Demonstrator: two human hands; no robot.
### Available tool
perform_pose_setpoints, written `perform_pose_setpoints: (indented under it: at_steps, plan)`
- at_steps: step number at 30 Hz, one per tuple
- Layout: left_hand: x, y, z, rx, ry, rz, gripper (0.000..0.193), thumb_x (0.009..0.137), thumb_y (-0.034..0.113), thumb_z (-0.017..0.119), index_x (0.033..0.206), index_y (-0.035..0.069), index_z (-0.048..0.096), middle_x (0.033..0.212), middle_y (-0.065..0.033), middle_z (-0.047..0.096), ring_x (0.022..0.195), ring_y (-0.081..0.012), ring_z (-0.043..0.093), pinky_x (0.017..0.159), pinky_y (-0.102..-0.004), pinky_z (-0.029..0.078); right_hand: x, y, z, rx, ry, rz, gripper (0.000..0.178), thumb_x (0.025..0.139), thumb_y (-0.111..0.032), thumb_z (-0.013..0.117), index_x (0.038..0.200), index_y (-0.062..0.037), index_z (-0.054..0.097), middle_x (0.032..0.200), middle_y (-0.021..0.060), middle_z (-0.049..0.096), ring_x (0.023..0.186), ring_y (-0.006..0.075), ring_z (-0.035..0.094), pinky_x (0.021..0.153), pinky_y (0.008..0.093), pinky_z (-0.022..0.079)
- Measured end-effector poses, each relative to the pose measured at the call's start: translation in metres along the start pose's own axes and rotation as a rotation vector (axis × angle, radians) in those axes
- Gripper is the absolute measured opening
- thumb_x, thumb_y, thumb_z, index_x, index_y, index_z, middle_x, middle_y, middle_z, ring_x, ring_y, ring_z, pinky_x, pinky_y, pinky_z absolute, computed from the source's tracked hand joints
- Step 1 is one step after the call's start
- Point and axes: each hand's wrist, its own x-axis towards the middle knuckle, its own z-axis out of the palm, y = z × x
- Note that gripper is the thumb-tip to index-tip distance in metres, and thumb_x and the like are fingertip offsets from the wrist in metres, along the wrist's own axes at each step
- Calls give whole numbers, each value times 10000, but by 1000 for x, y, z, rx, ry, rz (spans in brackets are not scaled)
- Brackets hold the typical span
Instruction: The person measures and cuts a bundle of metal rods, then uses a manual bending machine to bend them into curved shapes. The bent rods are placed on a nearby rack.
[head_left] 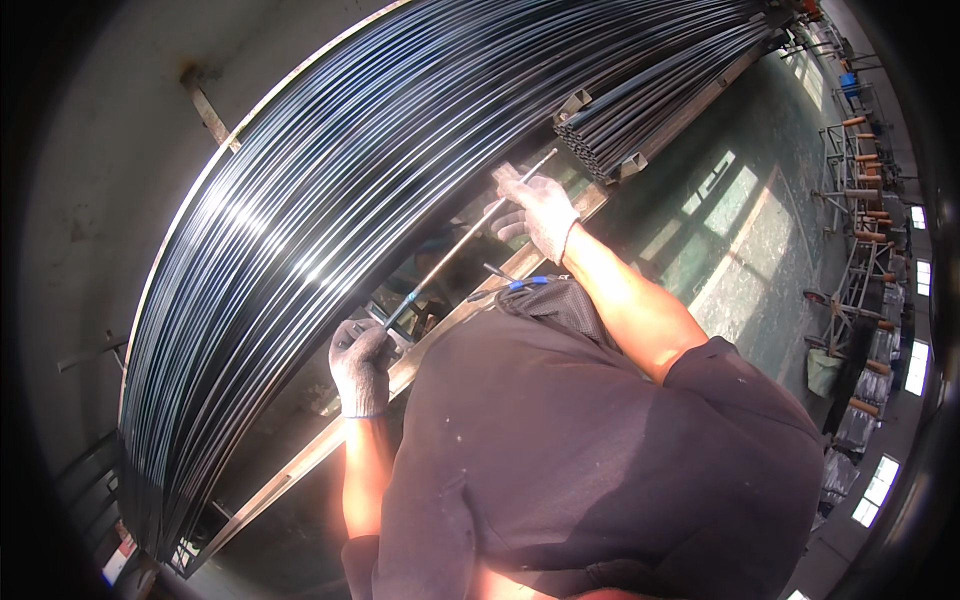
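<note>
A thin metal rod (450,258) slants in front of me, its far end up and to the right. My left hand (361,368), in a light knit work glove with a greyish palm side, is closed round the rod's near end. Farther along, my right hand (545,215), gloved alike, holds the rod near its far end between thumb and fingers. A blue mark shows on the rod not far from my left hand. Beyond both hands lies a wide layer of long dark shiny metal tubes (300,230), which look bent by the lens.
A bundle of dark tubes (590,150) lies at the upper right between short metal posts (634,165). A metal rail (290,472) runs between my body and the tubes. On the far right, wheeled metal frames (845,270) stand along the green floor (740,220).
</note>
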Motion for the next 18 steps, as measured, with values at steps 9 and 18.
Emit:
perform_pose_setpoints:
  at_steps: [9, 18]
  plan:
    - [20, -11, 20, -24, 14, -29, 232, 856, -83, 724, 772, 71, 572, 867, -95, 681, 685, -182, 621, 632, -309, 519, 2, -5, -17, -34, 97, -113, 366, 1092, -326, 749, 1138, 27, 661, 944, 212, 799, 674, 273, 780, 553, 328, 631]
    - [7, -7, 19, -14, -45, 57, 213, 856, -60, 761, 792, 54, 593, 890, -94, 675, 703, -168, 608, 633, -296, 505, -4, -1, 0, -12, 150, -113, 400, 1124, -379, 678, 1210, 10, 637, 993, 243, 817, 660, 260, 772, 548, 315, 632]
